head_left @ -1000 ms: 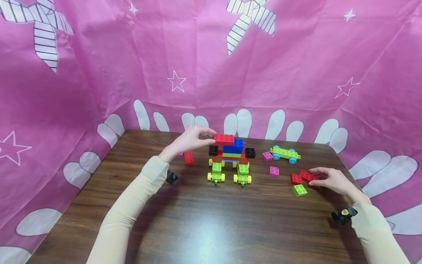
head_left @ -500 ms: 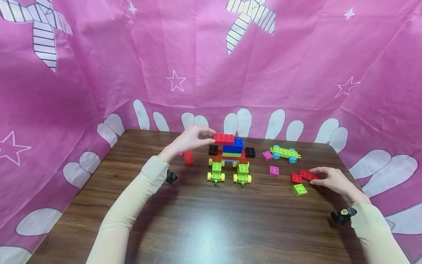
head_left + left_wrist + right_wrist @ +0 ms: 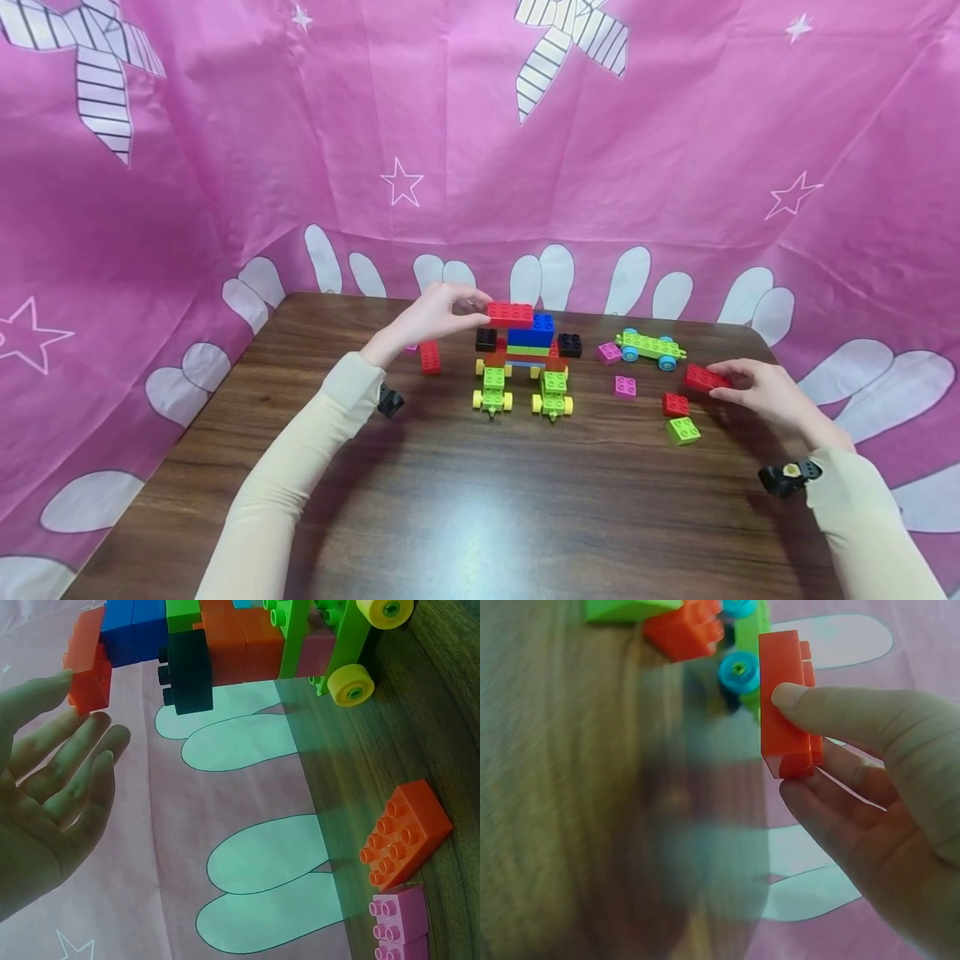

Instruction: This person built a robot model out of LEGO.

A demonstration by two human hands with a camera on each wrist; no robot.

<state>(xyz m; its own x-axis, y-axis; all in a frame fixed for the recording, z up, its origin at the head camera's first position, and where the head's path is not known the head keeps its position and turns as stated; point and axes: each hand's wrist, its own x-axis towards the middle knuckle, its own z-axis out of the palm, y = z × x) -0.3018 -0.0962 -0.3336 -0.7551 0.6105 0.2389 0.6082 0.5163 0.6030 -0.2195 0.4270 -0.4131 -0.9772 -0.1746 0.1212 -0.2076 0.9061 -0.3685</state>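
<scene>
Dark wooden table (image 3: 465, 500): left hand (image 3: 435, 315), centre frame, pinches the long red plastic brick (image 3: 510, 314) atop the multicoloured block vehicle (image 3: 525, 362); right hand (image 3: 765, 390), right, grips a second red brick (image 3: 703, 378).

This looks like a staged play corner rather than a lived-in room. A dark wooden table (image 3: 465, 500) is walled along its far edge and both side edges by a pink printed cloth (image 3: 675, 150) with stars and bows, and toy building bricks (image 3: 624, 387) lie scattered toward the table's far right corner.
</scene>
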